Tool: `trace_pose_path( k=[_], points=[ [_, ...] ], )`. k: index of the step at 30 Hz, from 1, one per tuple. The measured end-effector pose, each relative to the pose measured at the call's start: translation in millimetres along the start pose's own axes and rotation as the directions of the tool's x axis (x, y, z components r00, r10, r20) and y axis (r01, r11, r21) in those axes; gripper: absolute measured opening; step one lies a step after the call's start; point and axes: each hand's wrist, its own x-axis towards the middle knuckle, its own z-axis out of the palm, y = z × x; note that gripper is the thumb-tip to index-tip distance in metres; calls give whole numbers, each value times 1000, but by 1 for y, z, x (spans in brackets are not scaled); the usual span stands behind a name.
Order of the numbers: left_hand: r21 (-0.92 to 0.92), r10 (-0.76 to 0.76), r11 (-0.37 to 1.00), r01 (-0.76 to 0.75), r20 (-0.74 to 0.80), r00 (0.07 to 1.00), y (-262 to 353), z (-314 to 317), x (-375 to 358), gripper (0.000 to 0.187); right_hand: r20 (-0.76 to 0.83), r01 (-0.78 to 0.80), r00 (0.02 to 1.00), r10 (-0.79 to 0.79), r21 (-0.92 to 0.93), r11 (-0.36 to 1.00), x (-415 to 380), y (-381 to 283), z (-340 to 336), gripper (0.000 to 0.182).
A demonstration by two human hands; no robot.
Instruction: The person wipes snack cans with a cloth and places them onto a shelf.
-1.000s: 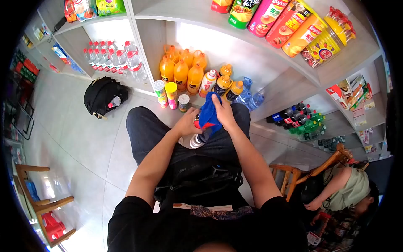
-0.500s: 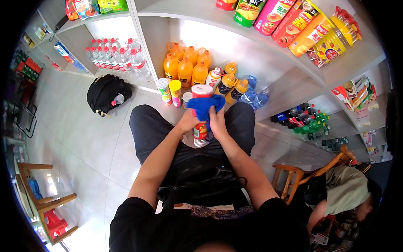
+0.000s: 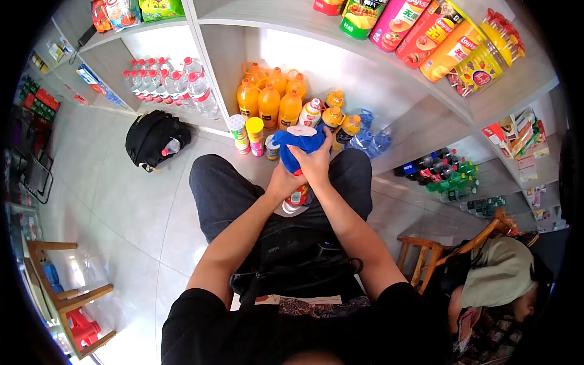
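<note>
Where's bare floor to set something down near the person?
Widest: the floor between the left knee, black backpack and wooden frame. A smaller patch lies between the right knee and wooden chair. Crowded: between the knees, with left hand, right hand, blue cloth and red canister; ahead, small canisters before orange bottles.

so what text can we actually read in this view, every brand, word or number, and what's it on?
"Lay's": orange canister, upper shelf
"无限": pink canister and red canister, upper shelf
"PEPSI": blue label, lower right shelf

Too small or blurred: the held canister, orange drink bottles, red-capped water bottles, lollipop tub, snack bags.
</note>
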Motion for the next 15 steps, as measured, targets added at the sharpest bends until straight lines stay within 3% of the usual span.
trace_pose_path(
  k=[2,6,9,10,13,15],
  points=[
    [22,-14,1000,14,-2,1000,4,-5,-1,77,88,-75,995,56,225,972,1,11,0,89],
    [-139,-89,981,138,313,946,9,-20,3,64,422,-407,888,185,530,743,-1,28,-17,64],
    [-301,-210,870,390,489,847,24,-24,-1,56,507,-605,795,334,614,507,0,33,-30,46],
    [-328,-216,844,424,516,829,31,-24,-5,55,506,-583,811,294,657,477,0,32,-33,39],
    [-481,-149,593,646,722,675,22,-32,-5,58,559,-672,739,375,651,354,9,24,-40,38],
    [-507,-97,562,653,744,661,16,-31,-3,61,558,-686,720,413,660,305,9,11,-41,36]
  ],
)
